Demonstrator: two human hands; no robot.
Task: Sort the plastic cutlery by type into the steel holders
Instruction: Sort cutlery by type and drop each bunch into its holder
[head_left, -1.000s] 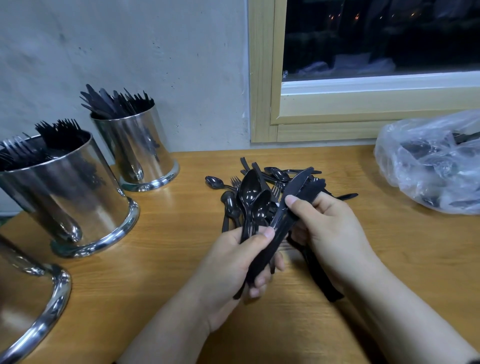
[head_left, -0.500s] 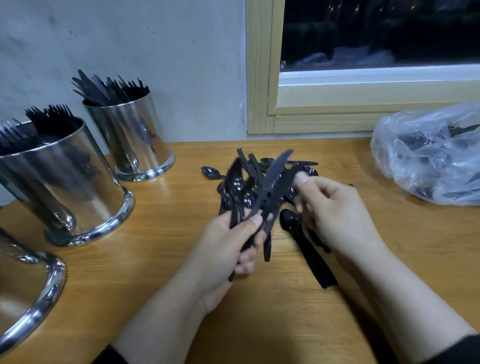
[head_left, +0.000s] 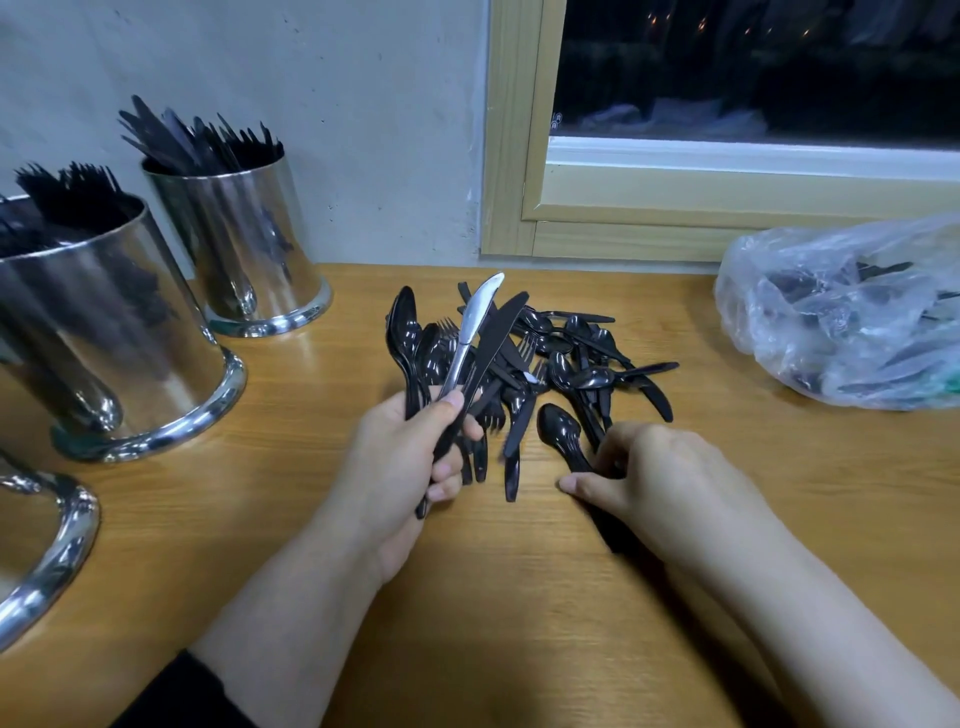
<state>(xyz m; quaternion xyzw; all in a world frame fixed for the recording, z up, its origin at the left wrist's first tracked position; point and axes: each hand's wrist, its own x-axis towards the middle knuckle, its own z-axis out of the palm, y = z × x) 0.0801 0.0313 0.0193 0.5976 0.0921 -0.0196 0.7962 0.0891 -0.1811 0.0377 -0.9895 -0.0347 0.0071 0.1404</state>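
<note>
1. The loose cutlery pile (head_left: 566, 358) lies at the centre of the frame on the wooden surface (head_left: 519, 597): glossy black plastic spoons, forks and knives crossed over one another at all angles, the spoon bowls catching small highlights.
2. The left hand (head_left: 410, 467), just left of the pile's near edge, grips a fan of pieces by their handles, fingers curled round them and thumb pressed on top. The fan holds two knives (head_left: 488, 338) pointing up and right, one glaring pale under reflected light, and spoons (head_left: 405, 338) standing beside them at the left.
3. The right hand (head_left: 660, 478), lower right of the pile, rests low on the surface with fingers curled round the handle of a single black spoon (head_left: 558, 428), whose bowl points toward the upper left. The handle itself is hidden under the hand.
4. At the left of the frame stand shiny steel holders with flared bases. The far holder (head_left: 244, 244), by the wall, bristles with black knives. The nearer, larger holder (head_left: 104, 322) carries forks, tines up. A third holder (head_left: 47, 551) shows only its rim and base at the lower left edge; what it contains cannot be seen.
5. At the right edge sits a clear plastic bag (head_left: 852, 317) with more black cutlery inside, well apart from the pile.
6. A wood-framed window (head_left: 519, 156) fills the upper right, dark outside.
</note>
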